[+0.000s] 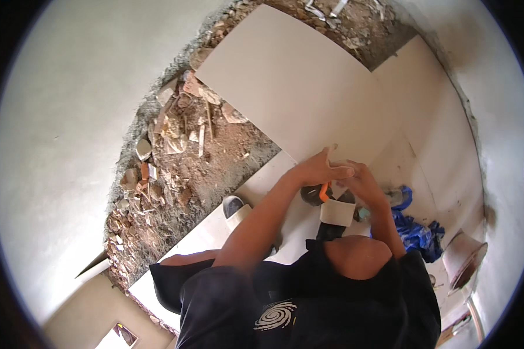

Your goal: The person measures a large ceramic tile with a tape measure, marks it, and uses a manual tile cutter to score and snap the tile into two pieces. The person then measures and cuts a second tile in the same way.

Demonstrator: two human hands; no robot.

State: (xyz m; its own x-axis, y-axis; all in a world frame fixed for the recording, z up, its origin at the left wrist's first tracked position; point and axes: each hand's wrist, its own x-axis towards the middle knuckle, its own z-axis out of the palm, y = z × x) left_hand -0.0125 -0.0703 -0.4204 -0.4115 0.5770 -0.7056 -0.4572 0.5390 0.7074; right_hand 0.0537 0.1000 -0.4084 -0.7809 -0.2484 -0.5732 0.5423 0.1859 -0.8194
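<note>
The tile [291,75], largest of the loose-looking pieces I see, lies flat or nearly so ahead of the hands; its far corner reaches over broken ground, and its near end lies just beyond the fingers, presumably so that this end can be reached from a squat. I cannot trace its joint with the paving on the right. The 2 forearms converge between bare knees, a posture that seems meant to bring both hands to 1 spot. Left hand [318,168]: partly spread, fingers extended toward the other; I cannot tell whether it has hold of anything. Right hand [358,176]: fingers bent, the palm turned from my view; its grip, if any, I cannot tell. Just below them sits a dark round thing [311,196], perhaps kept there for easy reach, with an orange piece [324,192] beside it

Surroundings, in descending size: the left wall [58,128], pale and ragged along its foot; the right wall [501,81], smoother; the paving [442,99], pale and smudged; the rubble [186,163], brown earth with broken masonry, bordering the left wall; a blue bag [416,234], crumpled, to the right of the knees; a bucket [464,262], tilted, near the right wall; and a slide [237,217] on the left foot
</note>
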